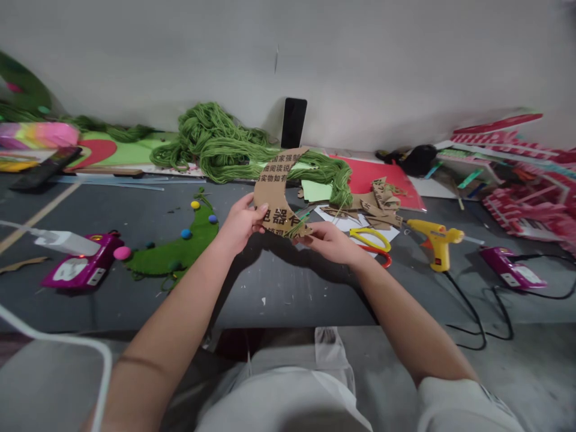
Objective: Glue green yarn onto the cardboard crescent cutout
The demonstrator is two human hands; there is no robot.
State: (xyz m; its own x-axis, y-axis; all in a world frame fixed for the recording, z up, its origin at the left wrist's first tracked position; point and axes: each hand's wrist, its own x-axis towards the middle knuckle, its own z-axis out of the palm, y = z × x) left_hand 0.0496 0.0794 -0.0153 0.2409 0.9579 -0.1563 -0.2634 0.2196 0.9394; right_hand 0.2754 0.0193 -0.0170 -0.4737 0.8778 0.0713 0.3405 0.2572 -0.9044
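Observation:
A brown cardboard crescent with printed characters is held upright above the grey table. My left hand grips its lower left edge with closed fingers. My right hand pinches its bottom tip, where a strand of green yarn is wound. That yarn runs up to a green bundle behind the crescent.
A large heap of green yarn lies at the back beside a black phone leaning on the wall. A finished green crescent with pompoms lies left. Yellow scissors, a yellow glue gun and cardboard scraps lie right.

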